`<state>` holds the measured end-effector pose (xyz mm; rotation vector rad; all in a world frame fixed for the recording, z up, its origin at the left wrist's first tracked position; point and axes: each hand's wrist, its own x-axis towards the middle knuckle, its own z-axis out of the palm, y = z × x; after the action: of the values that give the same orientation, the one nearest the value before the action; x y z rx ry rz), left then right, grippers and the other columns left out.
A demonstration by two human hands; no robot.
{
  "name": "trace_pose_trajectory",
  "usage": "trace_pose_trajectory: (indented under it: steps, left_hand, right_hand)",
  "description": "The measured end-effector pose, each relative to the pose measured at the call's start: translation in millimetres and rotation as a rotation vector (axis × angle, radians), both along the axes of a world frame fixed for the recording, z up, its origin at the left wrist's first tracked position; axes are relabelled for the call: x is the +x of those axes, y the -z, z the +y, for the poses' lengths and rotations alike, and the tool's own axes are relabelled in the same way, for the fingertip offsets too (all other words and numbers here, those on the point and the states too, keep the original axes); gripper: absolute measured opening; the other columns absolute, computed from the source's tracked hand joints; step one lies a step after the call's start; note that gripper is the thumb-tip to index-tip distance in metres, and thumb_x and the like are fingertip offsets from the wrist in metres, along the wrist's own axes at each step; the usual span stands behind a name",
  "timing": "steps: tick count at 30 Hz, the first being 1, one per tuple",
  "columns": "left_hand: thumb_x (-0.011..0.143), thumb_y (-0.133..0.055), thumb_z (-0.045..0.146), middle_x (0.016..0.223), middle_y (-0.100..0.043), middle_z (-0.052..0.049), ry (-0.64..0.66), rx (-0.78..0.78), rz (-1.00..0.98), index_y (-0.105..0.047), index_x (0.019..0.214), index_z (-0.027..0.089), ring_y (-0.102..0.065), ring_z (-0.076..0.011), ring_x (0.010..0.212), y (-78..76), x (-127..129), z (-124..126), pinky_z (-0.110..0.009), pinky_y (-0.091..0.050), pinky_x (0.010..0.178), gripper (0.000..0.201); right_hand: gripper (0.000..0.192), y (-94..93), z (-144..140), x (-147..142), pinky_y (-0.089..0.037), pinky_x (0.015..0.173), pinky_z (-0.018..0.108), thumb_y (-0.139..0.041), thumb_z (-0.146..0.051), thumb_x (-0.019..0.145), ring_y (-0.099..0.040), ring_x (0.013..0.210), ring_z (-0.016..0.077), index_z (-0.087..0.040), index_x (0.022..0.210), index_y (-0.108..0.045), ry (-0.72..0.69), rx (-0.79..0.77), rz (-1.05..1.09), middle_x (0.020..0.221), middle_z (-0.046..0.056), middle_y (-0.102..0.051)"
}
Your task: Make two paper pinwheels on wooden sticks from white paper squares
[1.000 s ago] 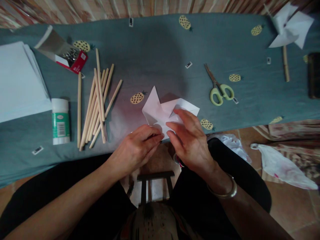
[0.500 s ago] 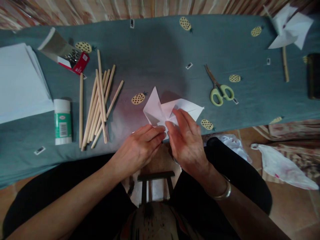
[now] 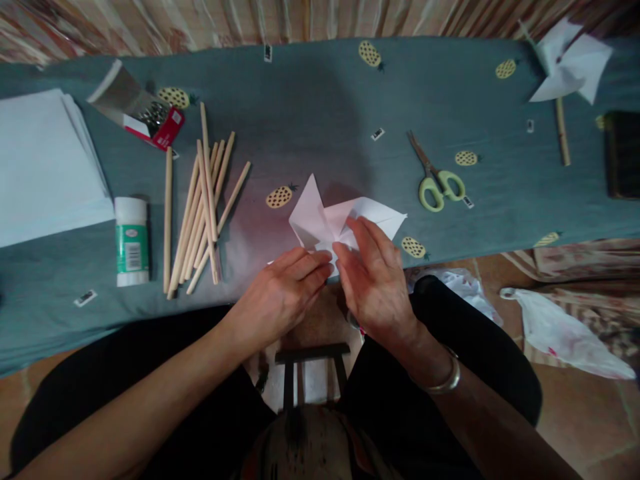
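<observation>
A white paper pinwheel [image 3: 309, 212] lies at the table's near edge, its pointed blades folded toward the middle. My left hand [image 3: 283, 287] grips its lower left part, with the fingers bent and the fingertips close to the centre. On the right side my right hand [image 3: 375, 280] pinches the paper, thumb near the centre and fingers over the right blade. The lower part of the pinwheel is largely hidden behind both hands. Whether anything small sits between the fingertips I cannot make out.
Left of the hands lie several wooden sticks [image 3: 206, 193], a glue stick [image 3: 132, 243], a red box of metal pins [image 3: 155, 120] and a paper stack [image 3: 45, 167]. To the right are green-handled scissors [image 3: 435, 180], a finished pinwheel on a stick [image 3: 570, 67] and a dark object [image 3: 623, 157].
The camera view has shifted slightly, moving the table items a little in the picture. Both hands keep nearly the same hold on the paper pinwheel.
</observation>
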<state>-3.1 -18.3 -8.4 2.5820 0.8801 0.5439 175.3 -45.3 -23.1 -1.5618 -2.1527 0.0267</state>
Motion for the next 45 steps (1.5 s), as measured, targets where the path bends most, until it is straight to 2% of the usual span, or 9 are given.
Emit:
trace_pose_trajectory:
  steps: [7, 11, 15, 21, 25, 30, 35, 39, 45]
  left_hand:
    - [0.092, -0.052, 0.015, 0.115, -0.068, -0.013, -0.008, 0.041, 0.01, -0.065, 0.107, 0.009, -0.064, -0.021, 0.097, 0.8, 0.2, -0.3, -0.038, -0.058, 0.087, 0.02]
    - [0.092, -0.053, 0.014, 0.116, -0.068, -0.014, -0.005, 0.09, 0.037, -0.065, 0.108, 0.01, -0.064, -0.0212, 0.097, 0.2, -0.4, -1.2, -0.038, -0.058, 0.086, 0.02]
    - [0.091, -0.053, 0.013, 0.115, -0.069, -0.013, 0.005, 0.156, 0.035, -0.065, 0.106, 0.012, -0.065, -0.0213, 0.1, -2.7, -5.2, 3.7, -0.038, -0.058, 0.087, 0.019]
    - [0.091, -0.054, 0.014, 0.11, -0.07, -0.011, -0.101, 0.284, 0.033, -0.067, 0.103, 0.012, -0.065, -0.0222, 0.095, 2.2, -26.9, 27.6, -0.039, -0.058, 0.083, 0.017]
    - [0.091, -0.054, 0.016, 0.114, -0.068, -0.009, -0.168, 0.28, 0.049, -0.067, 0.105, 0.016, -0.063, -0.0229, 0.1, 4.3, -37.9, 35.6, -0.041, -0.055, 0.085, 0.019]
    - [0.09, -0.056, 0.017, 0.118, -0.066, -0.006, -0.204, 0.266, -0.023, -0.062, 0.11, 0.022, -0.06, -0.0233, 0.106, -6.0, -29.6, 18.0, -0.041, -0.051, 0.088, 0.022]
    - [0.089, -0.061, 0.026, 0.105, -0.069, -0.009, -0.035, 0.24, -0.006, -0.061, 0.11, 0.014, -0.059, -0.0237, 0.097, -7.1, -11.5, -3.3, -0.037, -0.049, 0.079, 0.024]
    - [0.089, -0.059, 0.023, 0.104, -0.069, -0.01, -0.008, 0.234, 0.033, -0.061, 0.109, 0.013, -0.059, -0.0238, 0.096, -2.0, -7.7, -6.6, -0.036, -0.048, 0.077, 0.022]
    - [0.089, -0.06, 0.023, 0.105, -0.069, -0.011, -0.005, 0.215, 0.065, -0.062, 0.109, 0.013, -0.06, -0.0241, 0.097, 0.1, -9.6, -9.3, -0.035, -0.048, 0.076, 0.023]
  right_hand:
    - [0.031, -15.3, 6.8, 17.0, -0.044, 0.105, 0.05, -0.053, -0.024, 0.092, -0.047, 0.132, 0.0286, -0.02, 0.122, -0.058, -0.055, 0.026, 0.071, 0.136, 0.014, -0.056]
    - [0.04, -24.6, 22.0, 38.4, -0.042, 0.107, 0.054, -0.047, -0.028, 0.095, -0.051, 0.129, 0.0283, -0.021, 0.134, -0.05, 0.075, -0.024, 0.133, 0.135, 0.013, -0.058]
    - [0.046, -19.7, 35.1, 51.6, -0.046, 0.104, 0.05, -0.045, -0.034, 0.096, -0.056, 0.124, 0.0275, -0.02, 0.139, -0.046, 0.129, -0.116, 0.177, 0.134, 0.014, -0.059]
    - [0.046, -15.7, 34.3, 46.7, -0.055, 0.09, 0.044, -0.049, -0.032, 0.093, -0.068, 0.099, 0.0235, -0.017, 0.137, -0.049, 0.087, -0.187, 0.227, 0.118, 0.012, -0.069]
    - [0.046, -17.3, 27.7, 41.6, -0.057, 0.086, 0.043, -0.053, -0.032, 0.09, -0.069, 0.093, 0.0237, -0.018, 0.133, -0.053, 0.092, -0.179, 0.215, 0.116, 0.011, -0.07]
    - [0.045, -19.8, 25.5, 40.9, -0.057, 0.082, 0.04, -0.054, -0.033, 0.089, -0.07, 0.086, 0.022, -0.018, 0.132, -0.055, 0.13, -0.152, 0.212, 0.107, 0.009, -0.073]
    - [0.044, -25.6, 21.1, 37.7, -0.056, 0.072, 0.032, -0.054, -0.031, 0.089, -0.07, 0.074, 0.0189, -0.017, 0.13, -0.056, 0.132, -0.229, 0.271, 0.09, 0.005, -0.075]
    - [0.044, -27.6, 16.4, 34.9, -0.055, 0.069, 0.032, -0.054, -0.031, 0.088, -0.068, 0.065, 0.0185, -0.014, 0.128, -0.057, 0.119, -0.323, 0.293, 0.073, 0.002, -0.073]
    - [0.044, -29.0, 14.6, 40.4, -0.054, 0.067, 0.033, -0.056, -0.032, 0.088, -0.068, 0.066, 0.0192, -0.014, 0.128, -0.057, 0.143, -0.312, 0.223, 0.076, 0.003, -0.074]
